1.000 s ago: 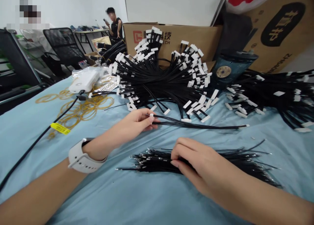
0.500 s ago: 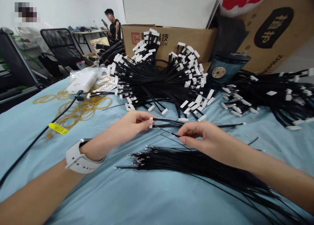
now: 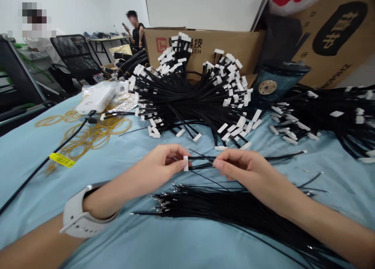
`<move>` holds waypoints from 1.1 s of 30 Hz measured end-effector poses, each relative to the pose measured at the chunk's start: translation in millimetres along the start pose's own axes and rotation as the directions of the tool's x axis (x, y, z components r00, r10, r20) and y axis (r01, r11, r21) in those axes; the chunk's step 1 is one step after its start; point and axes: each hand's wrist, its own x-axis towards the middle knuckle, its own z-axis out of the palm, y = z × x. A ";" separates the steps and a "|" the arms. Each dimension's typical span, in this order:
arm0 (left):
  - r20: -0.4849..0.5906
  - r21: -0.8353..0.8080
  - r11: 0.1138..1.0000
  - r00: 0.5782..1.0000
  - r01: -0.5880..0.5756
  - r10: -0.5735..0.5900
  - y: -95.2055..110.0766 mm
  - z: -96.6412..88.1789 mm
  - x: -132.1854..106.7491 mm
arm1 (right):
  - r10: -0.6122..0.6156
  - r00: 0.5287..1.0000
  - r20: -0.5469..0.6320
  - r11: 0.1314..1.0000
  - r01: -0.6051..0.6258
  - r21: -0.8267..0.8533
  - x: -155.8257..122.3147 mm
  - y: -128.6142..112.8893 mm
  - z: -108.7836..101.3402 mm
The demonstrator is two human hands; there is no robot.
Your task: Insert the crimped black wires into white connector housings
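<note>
My left hand [image 3: 159, 161] is in a narrow pinch on a white connector [image 3: 186, 163]. My right hand [image 3: 238, 167] is pinching black wires [image 3: 202, 162] just beside it, also narrow. The wires span hand to hand, just above a loose bundle of crimped wires [image 3: 228, 208] on the blue sheet [image 3: 43, 194]. Beyond them is a big heap of white-tabbed cables [image 3: 190, 101], in front of a cardboard box [image 3: 205, 42]. Rubber bands [image 3: 90, 136] lie off to the left. Watch [image 3: 74, 218] on my left wrist. A co-worker [image 3: 137, 32] is far back with a phone.
</note>
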 end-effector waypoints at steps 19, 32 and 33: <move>-0.003 0.037 0.996 0.997 0.079 -0.079 0.2 -8.1 2.9 | -0.230 0.972 -0.039 0.938 0.211 -0.276 2.3 18.9 4.4; -0.003 0.032 0.997 0.998 0.063 -0.063 -4.0 -9.9 1.9 | -0.330 0.944 -0.014 0.879 0.301 -0.370 0.0 22.8 3.9; -0.010 0.039 0.998 0.998 0.054 -0.054 -4.4 -10.0 1.7 | -0.337 0.941 -0.017 0.874 0.306 -0.377 -0.3 23.2 4.0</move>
